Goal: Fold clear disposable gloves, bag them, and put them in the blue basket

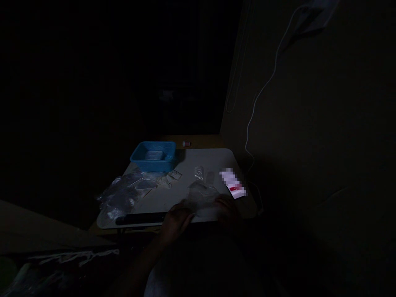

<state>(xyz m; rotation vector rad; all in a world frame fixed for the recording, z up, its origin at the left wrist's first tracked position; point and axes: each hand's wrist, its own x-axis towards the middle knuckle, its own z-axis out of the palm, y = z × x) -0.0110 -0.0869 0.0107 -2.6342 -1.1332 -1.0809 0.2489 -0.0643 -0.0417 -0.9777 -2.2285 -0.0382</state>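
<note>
A pale, see-through plastic bag [202, 200], blurred, lies between my two hands at the near side of a small white table [182, 194]. My left hand [176, 220] has its fingers curled on the bag's left edge. On the right edge, my right hand [228, 209] is bent over the plastic, dim and partly lost in shadow. Just beyond the bag lie a small clear packet [199, 172] and a fainter packet [210, 178]. Small pale pieces [163, 181] and another little packet [175, 175] rest farther left.
A blue plastic basin [157, 166] with a pale block-like thing inside stands at the back left. Crumpled clear plastic [119, 198] covers the table's left side. A lit phone [232, 183] lies at the right, near a white cable [254, 105]. A small cup [186, 144] lies behind the table.
</note>
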